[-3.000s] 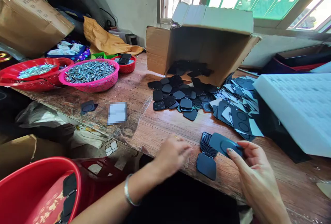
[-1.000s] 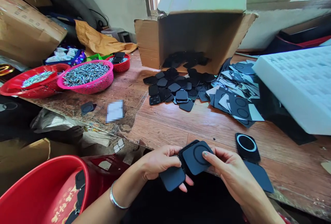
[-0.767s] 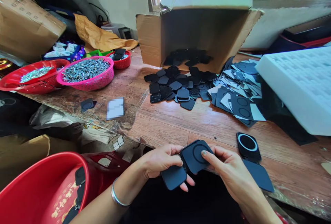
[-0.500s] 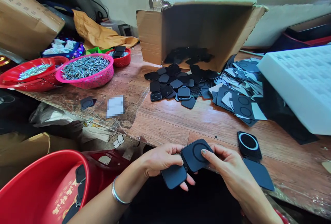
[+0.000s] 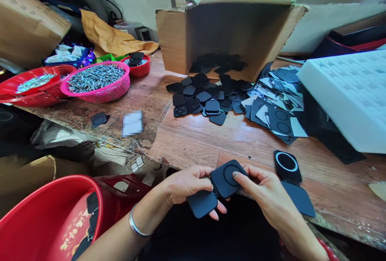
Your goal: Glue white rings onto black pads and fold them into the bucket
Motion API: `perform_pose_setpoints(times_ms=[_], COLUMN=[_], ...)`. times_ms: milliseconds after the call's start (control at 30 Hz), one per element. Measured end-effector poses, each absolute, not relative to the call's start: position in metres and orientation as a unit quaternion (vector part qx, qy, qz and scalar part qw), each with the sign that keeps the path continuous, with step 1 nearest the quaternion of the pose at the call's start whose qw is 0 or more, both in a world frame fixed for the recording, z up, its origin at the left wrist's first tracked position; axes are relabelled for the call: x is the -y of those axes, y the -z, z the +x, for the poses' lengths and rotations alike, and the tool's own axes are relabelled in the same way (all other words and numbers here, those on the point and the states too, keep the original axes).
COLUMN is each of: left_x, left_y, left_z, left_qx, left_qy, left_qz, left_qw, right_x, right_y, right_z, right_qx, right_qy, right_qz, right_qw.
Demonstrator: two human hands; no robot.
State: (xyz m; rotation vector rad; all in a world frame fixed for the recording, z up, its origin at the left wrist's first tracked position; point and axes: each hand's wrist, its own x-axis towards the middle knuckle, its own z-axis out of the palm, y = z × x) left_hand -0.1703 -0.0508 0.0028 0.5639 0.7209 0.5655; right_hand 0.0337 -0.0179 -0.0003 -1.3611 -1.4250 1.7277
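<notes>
Between my two hands is a black folding charging pad [image 5: 228, 180], two rounded-square halves joined by a hinge, with a ring mark on the upper half. My left hand [image 5: 193, 186] grips it near the hinge, thumb on top and fingers beneath the lower half. My right hand [image 5: 259, 186] pinches the upper half, its thumb pressed on the ring. Right of my hands, at the table's edge, lies a second folding pad [image 5: 297, 198], unfolded, with a white ring exposed on one half.
An opened cardboard box [image 5: 171, 42] spills black square pieces [image 5: 205, 97] onto the table. Ring-marked sheets [image 5: 279, 120] lie beside a white foam tray [image 5: 346, 92]. A pink basket of small metal parts [image 5: 96, 77] stands left. A red tub [image 5: 36, 204] sits below the table at left.
The camera view has shifted slightly, so the table's things appear a little further left and up. Both hands keep the same hold on the pad, right thumb still on the ring.
</notes>
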Motion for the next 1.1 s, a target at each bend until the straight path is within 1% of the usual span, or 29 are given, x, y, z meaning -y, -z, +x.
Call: perform_pose_setpoints(times_ms=[267, 867, 1000, 1100], left_x=[0.0523, 0.0537, 0.0549, 0.0560], left_y=[-0.0018, 0.0006, 0.0006, -0.0001], left_z=[-0.1702, -0.1680, -0.1649, -0.1632], left_qx=[-0.338, -0.350, -0.373, -0.391], left_qy=[-0.272, -0.287, -0.302, -0.311], left_qz=[0.270, 0.257, 0.265, 0.271], left_qw=[0.860, 0.854, 0.836, 0.822], right_x=[0.0176, 0.0174, 0.0185, 0.0209], right_y=[0.0078, -0.0003, 0.0022, 0.0039], right_z=[0.0378, 0.0358, 0.0361, 0.0353], right_qx=[0.553, 0.588, 0.615, 0.636], right_qy=[-0.615, -0.568, -0.538, -0.496], right_qz=[-0.499, -0.504, -0.504, -0.511], right_qw=[0.261, 0.280, 0.280, 0.299])
